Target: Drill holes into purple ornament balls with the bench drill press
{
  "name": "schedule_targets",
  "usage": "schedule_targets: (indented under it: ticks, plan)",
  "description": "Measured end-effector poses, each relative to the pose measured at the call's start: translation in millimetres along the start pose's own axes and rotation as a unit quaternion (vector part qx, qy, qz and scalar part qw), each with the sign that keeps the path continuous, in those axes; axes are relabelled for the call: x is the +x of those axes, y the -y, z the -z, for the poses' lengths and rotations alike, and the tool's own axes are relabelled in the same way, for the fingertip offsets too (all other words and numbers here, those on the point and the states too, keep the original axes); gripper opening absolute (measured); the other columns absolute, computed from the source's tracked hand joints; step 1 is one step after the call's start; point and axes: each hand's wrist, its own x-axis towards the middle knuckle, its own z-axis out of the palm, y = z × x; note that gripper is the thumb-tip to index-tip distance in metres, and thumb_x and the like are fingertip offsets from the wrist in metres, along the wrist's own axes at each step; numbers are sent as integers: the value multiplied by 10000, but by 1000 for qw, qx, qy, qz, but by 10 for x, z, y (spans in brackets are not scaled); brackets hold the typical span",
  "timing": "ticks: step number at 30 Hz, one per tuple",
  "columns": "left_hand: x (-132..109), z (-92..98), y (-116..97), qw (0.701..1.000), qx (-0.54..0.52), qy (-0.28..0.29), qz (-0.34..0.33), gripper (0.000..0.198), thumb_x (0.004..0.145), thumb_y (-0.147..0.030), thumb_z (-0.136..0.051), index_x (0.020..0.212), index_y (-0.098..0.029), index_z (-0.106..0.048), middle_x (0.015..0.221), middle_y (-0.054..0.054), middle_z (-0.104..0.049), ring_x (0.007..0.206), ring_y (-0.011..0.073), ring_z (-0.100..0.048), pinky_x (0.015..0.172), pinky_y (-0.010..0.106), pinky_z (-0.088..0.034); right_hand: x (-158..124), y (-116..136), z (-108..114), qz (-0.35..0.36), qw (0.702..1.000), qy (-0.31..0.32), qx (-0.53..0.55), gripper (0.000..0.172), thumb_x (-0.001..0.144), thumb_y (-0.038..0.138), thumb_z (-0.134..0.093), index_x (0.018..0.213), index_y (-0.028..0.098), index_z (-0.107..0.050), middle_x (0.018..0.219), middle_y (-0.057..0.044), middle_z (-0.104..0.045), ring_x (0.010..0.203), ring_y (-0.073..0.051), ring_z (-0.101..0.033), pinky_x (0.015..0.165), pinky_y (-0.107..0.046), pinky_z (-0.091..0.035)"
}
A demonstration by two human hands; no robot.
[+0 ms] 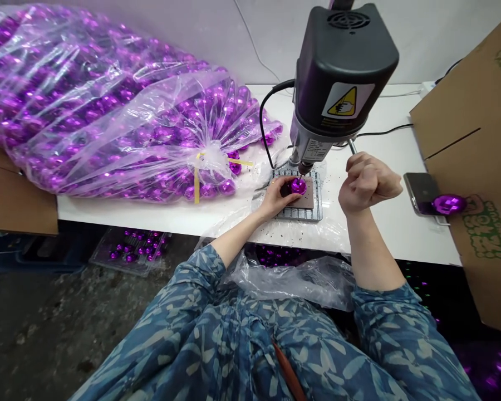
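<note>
My left hand [276, 197] grips a shiny purple faceted ball [298, 186] between thumb and fingers. The ball sits on a brown board [304, 201] over the slotted metal base [318, 214] of a drill press [345, 72]. Directly above the ball is the drill's chuck [304, 168], its thin bit meeting the top of the ball; how deep it goes I cannot tell. My right hand [369, 182] is closed in a fist around the press's feed lever [352, 146], of which only a short metal end shows.
A large clear bag [108, 111] of purple balls fills the table's left side. To the right lie a phone [421, 192], another purple ball [448, 204] and a cardboard box [476, 139]. Plastic sheeting [300, 278] hangs at the front edge; a tray [125, 250] of balls stands lower left.
</note>
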Motion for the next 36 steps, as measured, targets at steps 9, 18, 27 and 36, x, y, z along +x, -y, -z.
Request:
schedule_targets:
  ticks: [9, 18, 27, 36]
  plan:
    - [-24, 0, -83, 999, 6, -33, -1, 506, 871, -420, -954, 1269, -230, -708, 1301, 134, -771, 1233, 291, -719, 1080, 531, -609, 791, 308, -395, -94, 994, 20, 46, 624, 994, 563, -679, 697, 196, -272, 519, 72, -328, 420, -17, -291, 435, -220, -268]
    - [-1150, 473, -667, 884, 247, 360, -165, 555, 960, -739, -751, 1127, -210, -773, 954, 88, -780, 831, 241, -718, 719, 355, -546, 943, 383, -449, -151, 984, 36, 89, 823, 697, 807, -816, 658, 229, -231, 467, 78, -260, 386, -53, -280, 364, -292, -220]
    - [-33, 1068, -3, 954, 295, -28, -44, 251, 1069, -192, -511, 1097, -209, -760, 1180, 198, -767, 1212, 371, -683, 1028, 540, -560, 947, 457, -497, -164, 980, 3, 116, 768, 631, 784, -852, 632, 226, -325, 455, 86, -300, 382, -46, -281, 378, -287, -215]
    - [559, 1294, 87, 886, 446, 24, 123, 291, 986, -219, -674, 1266, -170, -735, 1536, 250, -606, 1463, 466, -574, 1216, 644, -475, 929, 546, -463, -157, 983, 45, 78, 709, 778, 730, -738, 669, 198, -282, 489, 103, -330, 403, -10, -345, 398, -224, -284]
